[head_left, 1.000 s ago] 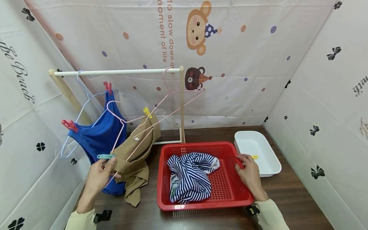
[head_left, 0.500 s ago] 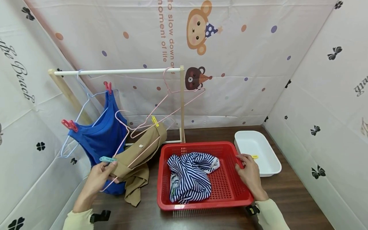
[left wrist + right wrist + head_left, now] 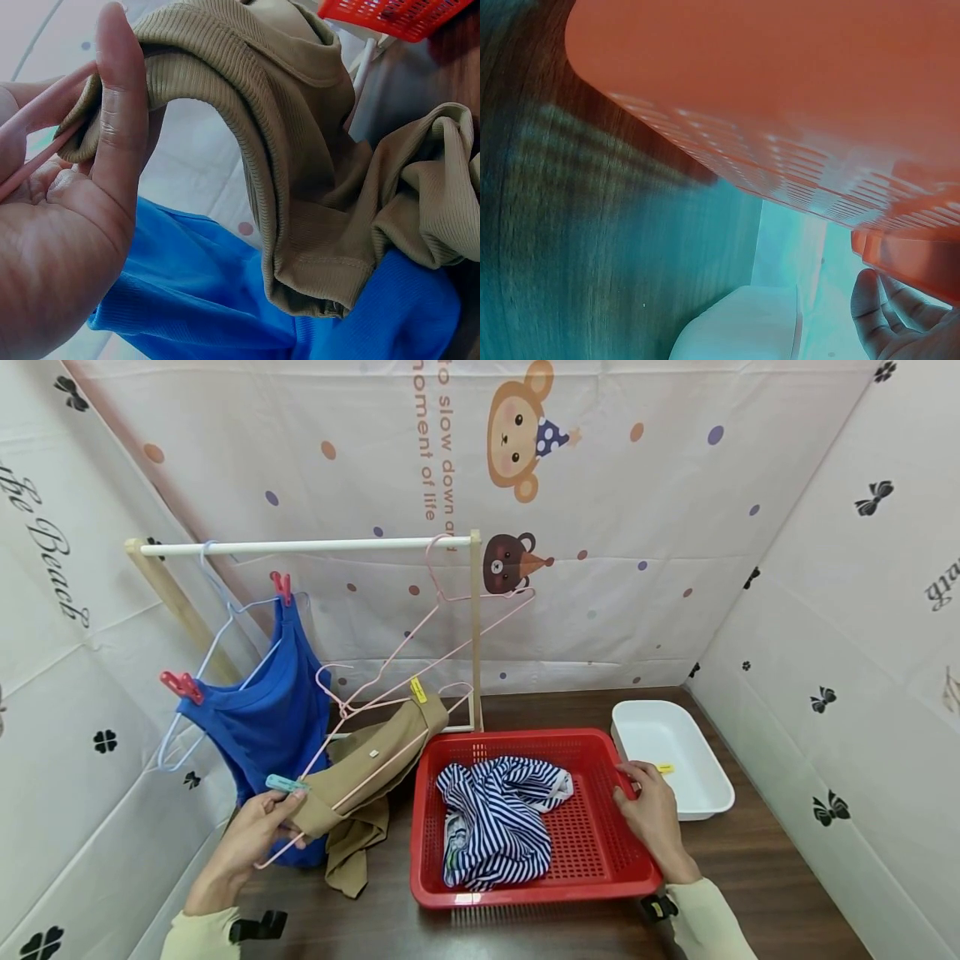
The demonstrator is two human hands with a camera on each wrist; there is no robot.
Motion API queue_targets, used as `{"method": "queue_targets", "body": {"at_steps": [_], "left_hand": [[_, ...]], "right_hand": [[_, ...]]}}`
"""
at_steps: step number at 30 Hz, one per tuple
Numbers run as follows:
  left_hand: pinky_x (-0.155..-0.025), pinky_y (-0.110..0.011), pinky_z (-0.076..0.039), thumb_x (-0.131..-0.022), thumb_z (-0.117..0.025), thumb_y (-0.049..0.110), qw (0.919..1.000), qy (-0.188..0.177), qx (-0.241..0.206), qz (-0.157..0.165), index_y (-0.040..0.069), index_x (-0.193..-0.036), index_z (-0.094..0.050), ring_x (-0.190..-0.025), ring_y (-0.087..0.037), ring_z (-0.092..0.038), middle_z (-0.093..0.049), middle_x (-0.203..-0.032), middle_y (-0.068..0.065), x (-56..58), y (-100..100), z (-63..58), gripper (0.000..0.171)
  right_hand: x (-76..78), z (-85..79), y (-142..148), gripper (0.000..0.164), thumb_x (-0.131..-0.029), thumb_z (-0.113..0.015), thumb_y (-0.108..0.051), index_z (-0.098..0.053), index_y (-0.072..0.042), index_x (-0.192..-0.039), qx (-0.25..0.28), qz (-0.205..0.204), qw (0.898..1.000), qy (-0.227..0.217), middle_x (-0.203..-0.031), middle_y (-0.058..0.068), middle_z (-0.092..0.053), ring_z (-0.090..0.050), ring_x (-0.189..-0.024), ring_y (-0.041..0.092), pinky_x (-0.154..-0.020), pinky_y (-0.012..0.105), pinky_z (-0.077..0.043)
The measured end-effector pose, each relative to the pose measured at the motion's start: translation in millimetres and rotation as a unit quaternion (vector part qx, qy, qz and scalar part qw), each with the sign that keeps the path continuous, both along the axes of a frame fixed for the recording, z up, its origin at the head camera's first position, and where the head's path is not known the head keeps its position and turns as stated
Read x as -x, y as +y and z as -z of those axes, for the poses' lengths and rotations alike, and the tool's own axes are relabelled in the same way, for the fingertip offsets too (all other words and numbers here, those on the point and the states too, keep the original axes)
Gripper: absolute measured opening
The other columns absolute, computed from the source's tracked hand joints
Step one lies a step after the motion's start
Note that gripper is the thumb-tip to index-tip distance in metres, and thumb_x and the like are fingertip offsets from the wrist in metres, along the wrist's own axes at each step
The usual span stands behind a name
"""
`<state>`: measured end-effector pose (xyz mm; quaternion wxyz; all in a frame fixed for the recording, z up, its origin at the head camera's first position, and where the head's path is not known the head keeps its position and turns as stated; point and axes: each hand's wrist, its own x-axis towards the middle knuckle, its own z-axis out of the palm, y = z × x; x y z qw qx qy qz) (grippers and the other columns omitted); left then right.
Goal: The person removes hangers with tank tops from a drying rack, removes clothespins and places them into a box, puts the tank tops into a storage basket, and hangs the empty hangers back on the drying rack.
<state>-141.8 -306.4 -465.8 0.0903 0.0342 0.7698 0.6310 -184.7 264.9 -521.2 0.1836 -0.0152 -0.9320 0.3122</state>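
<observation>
My left hand (image 3: 243, 839) pinches one end of a khaki garment (image 3: 375, 768) together with a pink hanger (image 3: 322, 747). A teal clothespin (image 3: 287, 783) sits right above that thumb, and a yellow clothespin (image 3: 417, 690) clips the garment's far end. In the left wrist view, the thumb presses the ribbed khaki fabric (image 3: 262, 127) to the pink wire, while the rest of the cloth hangs in folds. My right hand (image 3: 651, 810) grips the right rim of a red basket (image 3: 525, 737), in which a navy-and-white striped garment (image 3: 498, 827) lies crumpled.
Behind stands a rack with a white bar (image 3: 300, 547). On it hang a blue top (image 3: 277, 710) on a light blue hanger, held by red clothespins (image 3: 182, 687), and a bare pink hanger (image 3: 433, 568). A white tray (image 3: 660, 727) holding a yellow clothespin (image 3: 665, 769) is at right.
The held hanger and khaki garment have swung lower and to the right, their far end nearing the basket. My left hand has dropped slightly; my right hand stays on the rim.
</observation>
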Motion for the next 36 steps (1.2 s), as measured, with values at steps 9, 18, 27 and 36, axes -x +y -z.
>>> {"method": "queue_targets", "body": {"at_steps": [9, 18, 27, 36], "left_hand": [[-0.051, -0.033, -0.054, -0.106, -0.044, 0.021, 0.9993, -0.011, -0.020, 0.031, 0.003, -0.098, -0.059, -0.058, -0.013, -0.065, -0.069, -0.075, 0.003, -1.2, -2.4, -0.4, 0.024], [-0.048, -0.031, -0.052, -0.107, -0.041, 0.022, 0.9935, -0.025, -0.015, 0.110, 0.000, -0.098, -0.057, -0.061, -0.014, -0.065, -0.068, -0.077, 0.003, 2.9, 3.2, 1.6, 0.030], [-0.059, -0.036, -0.057, -0.107, -0.042, 0.024, 0.9909, -0.020, -0.004, 0.133, -0.004, -0.101, -0.058, -0.061, -0.012, -0.063, -0.068, -0.079, 0.001, 12.4, 11.2, 2.8, 0.033], [-0.055, -0.035, -0.056, -0.106, -0.044, 0.024, 0.9862, -0.015, 0.003, 0.165, -0.012, -0.100, -0.056, -0.055, -0.010, -0.062, -0.066, -0.073, 0.003, 20.1, 27.4, -2.4, 0.038]], "right_hand": [[0.6, 0.1, 0.5, 0.034, -0.081, -0.070, -0.005, -0.069, -0.001, -0.115, 0.000, 0.003, 1.000, -0.007, -0.117, 0.017, -0.061, -0.062, -0.083, 0.025, -0.062, 0.025, -0.048], [-0.2, -0.7, -0.6, 0.035, -0.081, -0.070, -0.005, -0.068, 0.000, -0.115, -0.001, 0.007, 1.000, -0.014, -0.118, 0.018, -0.061, -0.061, -0.085, 0.026, -0.064, 0.027, -0.048], [-0.3, -1.3, -1.4, 0.035, -0.080, -0.071, -0.004, -0.068, 0.000, -0.115, -0.004, 0.010, 1.000, -0.010, -0.117, 0.017, -0.061, -0.062, -0.086, 0.026, -0.065, 0.028, -0.049], [0.0, -1.1, -1.3, 0.036, -0.081, -0.070, -0.004, -0.068, 0.000, -0.116, 0.001, 0.009, 1.000, -0.016, -0.119, 0.017, -0.061, -0.063, -0.085, 0.026, -0.064, 0.028, -0.050]]}}
